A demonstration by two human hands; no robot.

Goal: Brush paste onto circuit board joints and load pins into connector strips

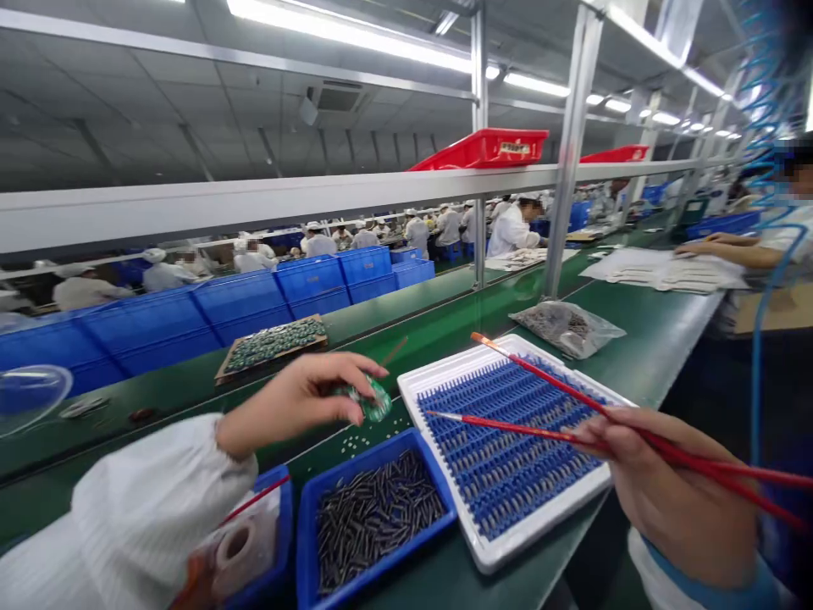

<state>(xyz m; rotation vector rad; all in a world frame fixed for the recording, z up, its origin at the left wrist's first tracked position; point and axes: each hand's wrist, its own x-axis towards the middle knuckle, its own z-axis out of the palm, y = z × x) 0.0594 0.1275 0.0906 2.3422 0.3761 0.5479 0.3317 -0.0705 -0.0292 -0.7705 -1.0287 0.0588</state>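
Head view, only one there is: left hand [311, 391] has a small green board [379, 402] clamped between thumb and fingers, clear of the bench, just past the far edge of the blue bin [308, 534] of dark metal pins [374, 517]. Board is blurred; can't read its face or tilt.

Right hand [673, 483] is closed on two red brushes, near brush [508, 425] and far brush [546, 377], fanned apart. Key relation: board lies left and slightly far of the right-hand grip, with the white tray [546, 517] and its blue rack [495, 474] between the hands. Near brush's long axis runs right to left across the tray, almost dead on the board; bristles and board apart. Far brush angles left and farther off, wide of it. Left hand is nearer the board: it's holding it.
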